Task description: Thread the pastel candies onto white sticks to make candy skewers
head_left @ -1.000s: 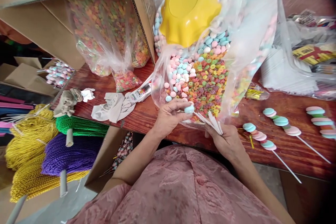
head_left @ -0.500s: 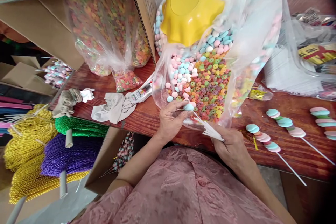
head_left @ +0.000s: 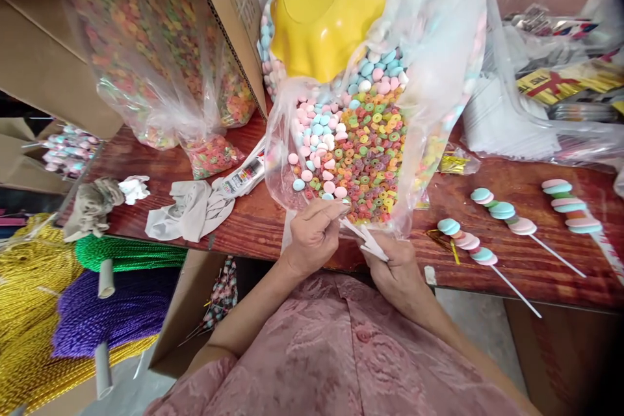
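My left hand (head_left: pixel 314 237) is closed in a pinch at the near edge of the open plastic bag (head_left: pixel 277 172). Its fingers hide the blue marshmallow that showed between them a moment ago. One white stick's tip meets these fingers. Several white sticks (head_left: pixel 371 246) are gripped in my right hand (head_left: pixel 394 266), just to the right. Pink, blue and white marshmallows (head_left: pixel 319 127) lie in the bag beside colourful gummy rings (head_left: pixel 373 149). On the table to the right rest finished-looking candy skewers (head_left: pixel 468 240) of marshmallows and gummy rings; one has a gold tie.
A yellow scalloped bowl (head_left: pixel 326 13) sits upside down on the bag. Left stand a cardboard box (head_left: pixel 229 6) with bagged gummies (head_left: pixel 146 45), a grey cloth (head_left: pixel 190 211) and cord bundles (head_left: pixel 121 309). A clear plastic container (head_left: pixel 502 65) is at the right.
My left fingers have closed over the blue marshmallow and turned inward, hiding it. My right hand with the sticks has come closer to the left. The whole view has shifted slightly.
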